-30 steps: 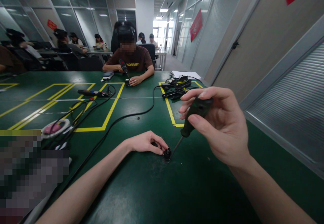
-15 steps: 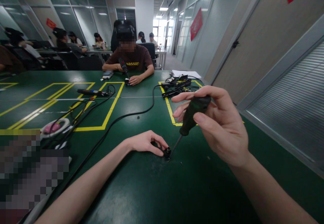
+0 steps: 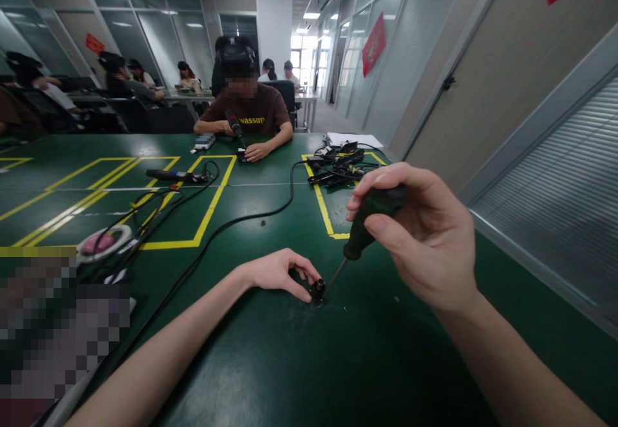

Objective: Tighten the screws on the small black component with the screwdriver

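My left hand [image 3: 284, 272] pinches a small black cylindrical part [image 3: 317, 290] between thumb and fingers, holding it upright on the green table [image 3: 309, 362]. My right hand [image 3: 420, 234] is closed around the dark handle of a screwdriver [image 3: 367, 224]. The screwdriver slants down to the left, and its thin shaft ends at the right side of the black part. Whether the tip sits in a screw is too small to make out.
A black cable [image 3: 232, 224] snakes across the table. Tangled black leads [image 3: 338, 163] lie at the back right, and a dark pen-like tool [image 3: 174, 176] at the left beside a white tape roll [image 3: 126, 237]. Across the table a person [image 3: 241, 111] holds a power screwdriver [image 3: 234, 123].
The fingers of my right hand have curled in closer around the screwdriver handle. My left hand and the black part have stayed in place.
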Demonstrator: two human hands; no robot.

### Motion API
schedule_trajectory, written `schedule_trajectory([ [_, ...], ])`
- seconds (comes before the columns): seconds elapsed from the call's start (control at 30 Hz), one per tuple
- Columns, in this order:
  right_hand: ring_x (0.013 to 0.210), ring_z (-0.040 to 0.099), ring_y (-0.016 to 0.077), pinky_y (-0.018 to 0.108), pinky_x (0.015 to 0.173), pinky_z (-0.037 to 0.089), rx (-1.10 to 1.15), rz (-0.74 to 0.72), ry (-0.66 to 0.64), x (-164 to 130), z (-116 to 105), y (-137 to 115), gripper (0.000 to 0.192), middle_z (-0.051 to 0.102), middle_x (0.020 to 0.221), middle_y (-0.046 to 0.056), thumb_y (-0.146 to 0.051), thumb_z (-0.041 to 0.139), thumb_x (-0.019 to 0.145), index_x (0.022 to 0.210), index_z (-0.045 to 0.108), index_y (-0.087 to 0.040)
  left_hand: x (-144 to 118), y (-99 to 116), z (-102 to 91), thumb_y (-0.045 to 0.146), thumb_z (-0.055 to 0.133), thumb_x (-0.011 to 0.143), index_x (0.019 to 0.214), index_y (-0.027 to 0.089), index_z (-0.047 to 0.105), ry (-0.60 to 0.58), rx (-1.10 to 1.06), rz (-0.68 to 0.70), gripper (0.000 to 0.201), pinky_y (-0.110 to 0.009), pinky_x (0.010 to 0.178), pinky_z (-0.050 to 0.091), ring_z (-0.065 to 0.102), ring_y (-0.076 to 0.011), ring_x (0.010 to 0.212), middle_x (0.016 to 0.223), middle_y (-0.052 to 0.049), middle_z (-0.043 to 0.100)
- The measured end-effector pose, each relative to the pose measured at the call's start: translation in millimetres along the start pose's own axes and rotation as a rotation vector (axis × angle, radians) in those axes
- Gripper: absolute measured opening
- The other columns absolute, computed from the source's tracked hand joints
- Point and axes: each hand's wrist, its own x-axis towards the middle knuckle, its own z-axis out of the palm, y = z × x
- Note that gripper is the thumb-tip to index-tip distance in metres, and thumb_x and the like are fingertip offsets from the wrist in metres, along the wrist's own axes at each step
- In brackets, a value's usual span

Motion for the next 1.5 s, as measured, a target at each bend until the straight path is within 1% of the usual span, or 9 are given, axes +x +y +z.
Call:
schedule_trajectory([
  [0.17, 0.085, 0.071, 0.0167, 0.034, 0.080, 0.064, 0.076, 0.065, -0.061, -2.4, -1.1, 1.6, 0.027, 0.072, 0.106, 0.002, -0.022, 0.071, 0.096, 0.121, 0.071, -0.030, 0.7, 0.1, 1.7, 0.035, 0.094, 0.066, 0.102, 0.018, 0.082, 0.011, -0.011, -0.003, 0.041, -0.028, 0.088, 0.050, 0.064, -0.0157, 0.086, 0.095, -0.003, 0.079],
  [0.37, 0.087, 0.072, 0.0191, 0.040, 0.084, 0.066, 0.112, 0.064, -0.142, -2.8, -3.3, -0.1, 0.033, 0.074, 0.110, 0.004, -0.024, 0.068, 0.099, 0.131, 0.065, -0.031, 0.6, 1.0, 2.2, 0.031, 0.092, 0.067, 0.098, 0.019, 0.083, 0.011, -0.014, -0.004, 0.035, -0.028, 0.087, 0.048, 0.063, -0.0151, 0.085, 0.095, -0.002, 0.078],
  [0.5, 0.091, 0.074, 0.0185, 0.040, 0.086, 0.066, 0.168, 0.068, -0.165, -4.2, -2.8, -1.5, 0.027, 0.074, 0.113, 0.003, -0.020, 0.063, 0.101, 0.126, 0.064, -0.030, 0.5, 1.3, 2.4, 0.031, 0.093, 0.067, 0.099, 0.019, 0.083, 0.012, -0.027, -0.015, 0.036, -0.027, 0.085, 0.048, 0.063, -0.0152, 0.086, 0.096, -0.002, 0.079],
  [0.7, 0.086, 0.076, 0.0181, 0.036, 0.080, 0.067, 0.196, 0.063, -0.152, -5.0, -2.4, -1.0, 0.023, 0.075, 0.112, 0.004, -0.021, 0.066, 0.099, 0.121, 0.066, -0.028, 0.8, -2.1, 1.4, 0.030, 0.093, 0.066, 0.102, 0.019, 0.083, 0.020, -0.020, -0.008, 0.039, -0.026, 0.084, 0.049, 0.063, -0.0148, 0.086, 0.097, -0.002, 0.079],
  [0.83, 0.081, 0.076, 0.0173, 0.034, 0.076, 0.066, 0.144, 0.041, -0.109, -3.7, 0.0, -3.1, 0.019, 0.077, 0.105, 0.003, -0.025, 0.072, 0.096, 0.114, 0.067, -0.027, 0.7, -3.7, 1.5, 0.035, 0.094, 0.067, 0.103, 0.020, 0.082, 0.024, -0.013, -0.008, 0.041, -0.028, 0.087, 0.049, 0.064, -0.0154, 0.087, 0.098, -0.002, 0.079],
  [0.97, 0.080, 0.075, 0.0168, 0.034, 0.074, 0.066, 0.049, 0.018, -0.074, -2.4, 1.8, -4.4, 0.025, 0.077, 0.103, 0.003, -0.024, 0.080, 0.090, 0.110, 0.066, -0.025, 0.6, -2.1, 2.3, 0.039, 0.094, 0.066, 0.102, 0.020, 0.082, 0.026, -0.004, -0.006, 0.042, -0.028, 0.087, 0.049, 0.065, -0.0159, 0.088, 0.099, -0.003, 0.080],
  [1.1, 0.082, 0.074, 0.0159, 0.032, 0.074, 0.065, 0.015, 0.028, -0.038, -1.3, 1.3, -3.9, 0.024, 0.075, 0.104, 0.002, -0.018, 0.079, 0.089, 0.108, 0.067, -0.025, 0.6, 0.2, 2.4, 0.036, 0.094, 0.066, 0.102, 0.019, 0.082, 0.016, -0.019, -0.016, 0.041, -0.027, 0.083, 0.050, 0.063, -0.0149, 0.084, 0.097, -0.003, 0.079],
  [1.33, 0.084, 0.068, 0.0186, 0.035, 0.072, 0.063, -0.045, 0.027, -0.006, -1.0, 0.0, -2.3, 0.024, 0.070, 0.102, 0.003, -0.027, 0.082, 0.087, 0.107, 0.069, -0.027, 0.3, -2.2, 1.9, 0.032, 0.095, 0.066, 0.101, 0.019, 0.082, 0.019, -0.050, -0.016, 0.040, -0.027, 0.083, 0.050, 0.064, -0.0145, 0.084, 0.094, -0.002, 0.079],
  [1.5, 0.086, 0.065, 0.0181, 0.034, 0.073, 0.061, -0.026, 0.013, -0.017, -0.7, -0.3, -1.4, 0.024, 0.065, 0.104, 0.003, -0.023, 0.082, 0.086, 0.107, 0.071, -0.028, 0.5, -3.3, 3.0, 0.030, 0.094, 0.066, 0.101, 0.019, 0.083, 0.022, -0.046, -0.025, 0.038, -0.026, 0.083, 0.049, 0.064, -0.0142, 0.084, 0.095, -0.002, 0.079],
])
